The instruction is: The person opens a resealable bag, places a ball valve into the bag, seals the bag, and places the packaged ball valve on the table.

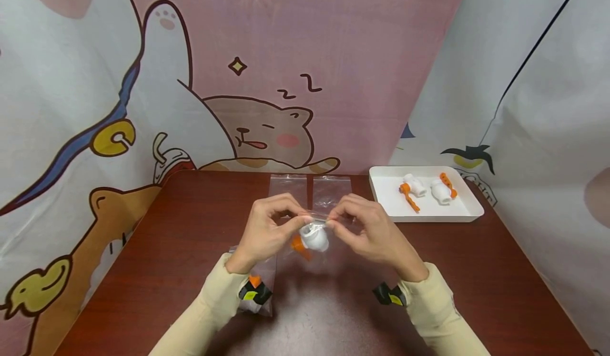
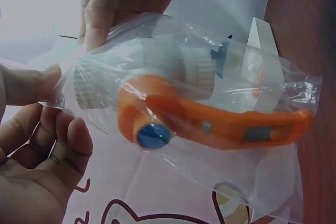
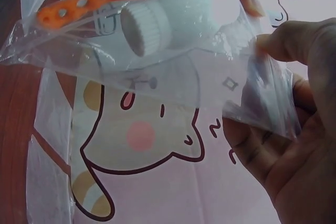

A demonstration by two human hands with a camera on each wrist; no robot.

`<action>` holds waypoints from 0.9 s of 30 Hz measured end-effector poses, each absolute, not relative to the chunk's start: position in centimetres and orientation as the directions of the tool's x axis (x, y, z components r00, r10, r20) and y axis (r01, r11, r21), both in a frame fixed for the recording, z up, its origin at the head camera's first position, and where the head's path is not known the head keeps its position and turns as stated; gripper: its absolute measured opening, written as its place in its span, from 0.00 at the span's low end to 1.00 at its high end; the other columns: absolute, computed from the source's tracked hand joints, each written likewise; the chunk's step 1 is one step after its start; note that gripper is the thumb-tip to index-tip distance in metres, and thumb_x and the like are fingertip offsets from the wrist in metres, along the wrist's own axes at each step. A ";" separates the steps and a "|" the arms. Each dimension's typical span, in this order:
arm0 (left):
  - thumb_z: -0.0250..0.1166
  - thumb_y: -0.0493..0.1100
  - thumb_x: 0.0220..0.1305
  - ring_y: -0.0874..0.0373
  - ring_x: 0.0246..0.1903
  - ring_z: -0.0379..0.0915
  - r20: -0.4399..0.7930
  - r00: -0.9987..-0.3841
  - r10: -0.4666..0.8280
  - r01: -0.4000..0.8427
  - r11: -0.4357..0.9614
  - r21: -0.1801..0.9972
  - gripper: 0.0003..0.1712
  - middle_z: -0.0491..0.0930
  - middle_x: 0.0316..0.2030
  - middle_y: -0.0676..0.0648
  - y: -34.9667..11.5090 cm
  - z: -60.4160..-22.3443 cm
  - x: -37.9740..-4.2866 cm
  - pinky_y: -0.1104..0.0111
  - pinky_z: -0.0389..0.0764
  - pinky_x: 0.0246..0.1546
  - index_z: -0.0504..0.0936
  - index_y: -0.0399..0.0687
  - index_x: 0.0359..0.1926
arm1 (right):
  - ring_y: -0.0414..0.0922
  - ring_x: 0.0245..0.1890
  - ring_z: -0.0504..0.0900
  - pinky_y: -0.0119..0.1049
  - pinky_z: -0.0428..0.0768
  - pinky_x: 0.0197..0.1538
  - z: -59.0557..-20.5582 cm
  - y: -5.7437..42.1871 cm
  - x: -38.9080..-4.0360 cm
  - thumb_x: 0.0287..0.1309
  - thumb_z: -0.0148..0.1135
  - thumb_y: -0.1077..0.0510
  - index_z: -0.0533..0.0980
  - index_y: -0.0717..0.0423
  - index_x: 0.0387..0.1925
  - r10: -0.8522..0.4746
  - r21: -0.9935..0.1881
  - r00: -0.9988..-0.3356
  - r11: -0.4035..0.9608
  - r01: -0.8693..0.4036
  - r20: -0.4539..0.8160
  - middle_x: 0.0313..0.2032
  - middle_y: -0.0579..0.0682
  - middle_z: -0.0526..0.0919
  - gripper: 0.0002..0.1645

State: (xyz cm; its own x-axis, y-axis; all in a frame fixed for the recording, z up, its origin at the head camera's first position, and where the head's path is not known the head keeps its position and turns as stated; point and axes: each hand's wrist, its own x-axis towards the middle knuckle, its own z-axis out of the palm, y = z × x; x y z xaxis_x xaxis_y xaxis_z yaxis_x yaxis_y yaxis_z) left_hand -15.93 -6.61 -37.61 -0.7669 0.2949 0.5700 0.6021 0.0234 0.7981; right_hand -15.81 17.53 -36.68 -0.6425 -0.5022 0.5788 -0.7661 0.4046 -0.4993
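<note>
Head view: a left hand [image 1: 269,230] and a right hand [image 1: 370,231] meet over the middle of the table [image 1: 190,213], with a clear bag [image 1: 319,218] between their fingertips.
Left hand: its thumb and fingers pinch the bag's upper edge on the left side; in the left wrist view the fingers lie curled under the thumb.
Right hand: thumb and fingers pinch the same edge on the right side, near the left hand's fingertips.
Valve: a white valve [image 1: 315,239] lies inside the held bag, just below the fingertips; in the wrist views its ends look ribbed.
Handle: an orange handle [image 2: 231,124], inside the bag with the valve, points away from the hands; the left wrist view shows a blue spot [image 2: 153,136] on its thick end, and the right wrist view shows holes along its arm.
Bag by the left forearm: a second bag [image 1: 269,271] lies on the table, partly hidden by the left wrist, with something orange and something white in it.
Flat bags: two more clear bags, one on the left [image 1: 288,186] and one on the right [image 1: 332,190], lie side by side at the table's far edge, behind the hands.
Tray: a white tray [image 1: 383,208] stands at the far right, holding two white pieces, each with an orange piece beside it.
Wall: a printed cloth [image 1: 371,54] hangs behind the table, with a sleeping animal [image 1: 271,133] on it.
Sleeves: both are pale yellow.
</note>
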 end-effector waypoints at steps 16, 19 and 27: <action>0.75 0.35 0.60 0.58 0.30 0.79 0.557 -0.790 0.258 0.586 0.050 0.808 0.03 0.86 0.30 0.46 -7.1 -37.4 -15.8 0.72 0.82 0.27 0.89 0.44 0.30 | 0.33 0.35 0.77 0.27 0.78 0.39 -36.6 17.9 -15.8 0.60 0.72 0.62 0.82 0.44 0.36 -0.496 -0.495 -0.656 0.431 -0.755 0.569 0.35 0.36 0.82 0.08; 0.75 0.35 0.60 0.58 0.30 0.80 0.559 -0.789 0.254 0.588 0.051 0.807 0.03 0.86 0.30 0.47 -7.2 -37.3 -15.8 0.72 0.82 0.27 0.89 0.45 0.30 | 0.33 0.35 0.77 0.27 0.78 0.38 -36.6 18.0 -15.8 0.60 0.72 0.61 0.82 0.44 0.37 -0.495 -0.492 -0.656 0.433 -0.755 0.571 0.35 0.36 0.82 0.08; 0.76 0.35 0.59 0.59 0.30 0.80 0.563 -0.788 0.249 0.592 0.055 0.804 0.03 0.86 0.30 0.47 -7.6 -37.4 -15.8 0.73 0.81 0.27 0.89 0.44 0.30 | 0.33 0.35 0.76 0.28 0.77 0.37 -36.9 18.4 -15.9 0.60 0.72 0.61 0.82 0.43 0.36 -0.485 -0.488 -0.656 0.439 -0.754 0.578 0.34 0.36 0.81 0.08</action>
State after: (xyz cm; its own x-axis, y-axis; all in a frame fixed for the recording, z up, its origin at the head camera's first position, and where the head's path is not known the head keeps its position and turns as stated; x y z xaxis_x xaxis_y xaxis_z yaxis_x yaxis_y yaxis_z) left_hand -15.84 -7.57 -37.37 -0.7881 0.2487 0.5631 0.5919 0.0550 0.8041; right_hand -15.85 18.43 -36.88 -0.6562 -0.4845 0.5785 -0.7544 0.4392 -0.4879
